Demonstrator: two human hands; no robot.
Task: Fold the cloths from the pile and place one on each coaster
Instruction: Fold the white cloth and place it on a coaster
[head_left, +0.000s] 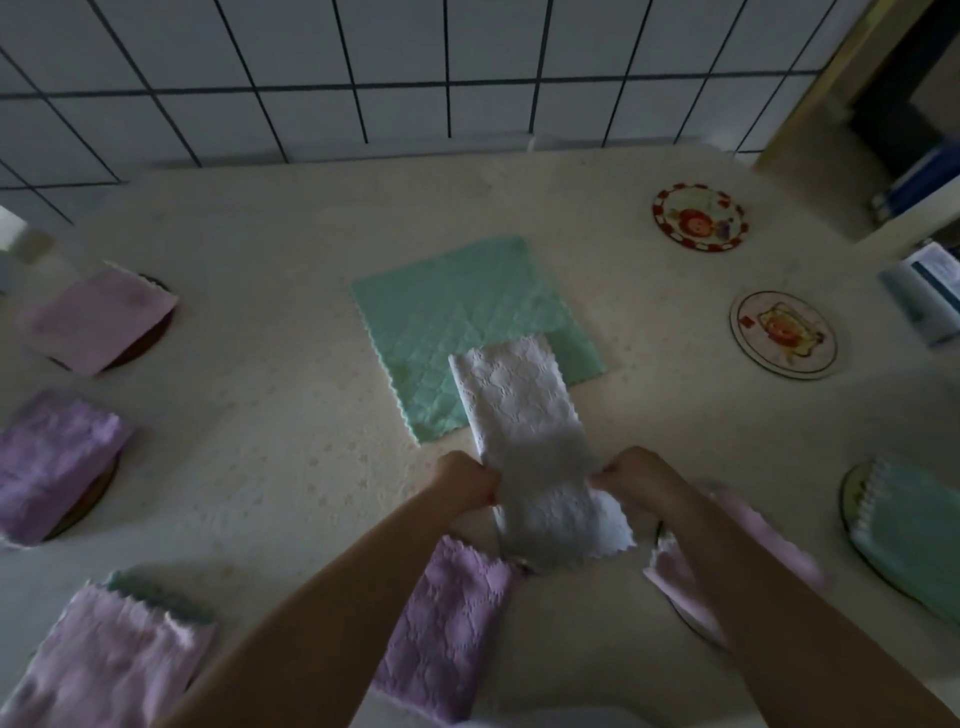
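Two bare coasters (700, 216) wait far right of the grip, beyond it the green cloth (457, 317) lies flat, while left hand (464, 480) and right hand (631, 475) pinch the white cloth's (524, 436) edges, likely folding it again.

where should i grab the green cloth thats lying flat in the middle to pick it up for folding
Take the green cloth by its two far corners, reaching over from the near side. It lies flat and unfolded, and the white cloth held by the left hand and right hand covers its near right corner.
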